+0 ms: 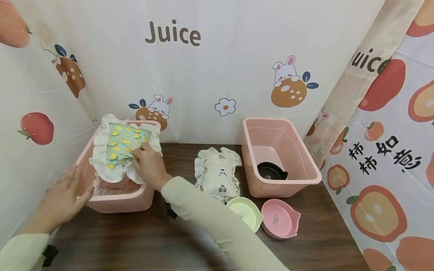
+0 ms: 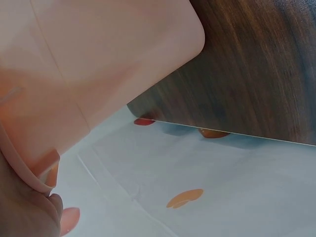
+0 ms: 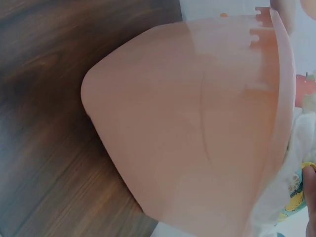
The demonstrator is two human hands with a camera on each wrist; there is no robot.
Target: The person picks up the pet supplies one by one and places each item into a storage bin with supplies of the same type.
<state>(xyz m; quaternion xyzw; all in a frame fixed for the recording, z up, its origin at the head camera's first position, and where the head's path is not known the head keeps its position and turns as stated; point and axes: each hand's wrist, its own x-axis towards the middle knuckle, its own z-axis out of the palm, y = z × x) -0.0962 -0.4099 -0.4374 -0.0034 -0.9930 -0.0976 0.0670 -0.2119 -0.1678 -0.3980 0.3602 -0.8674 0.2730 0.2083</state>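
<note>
Your right hand (image 1: 149,165) pinches the lemon-print pillow (image 1: 126,141) by its right edge; pillow extends left and away from that grip, over the left pink tub (image 1: 118,205). Left hand (image 1: 64,199), fingers extended, rests at tub's rim.

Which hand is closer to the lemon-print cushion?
Right: the right hand grips the lemon-print cushion; the left hand is apart from it, at the rim of the left pink bin.

The cream curtain (image 1: 210,71) reads "Juice" and "uice"; right curtain (image 1: 393,178), "柿柿如意".
</note>
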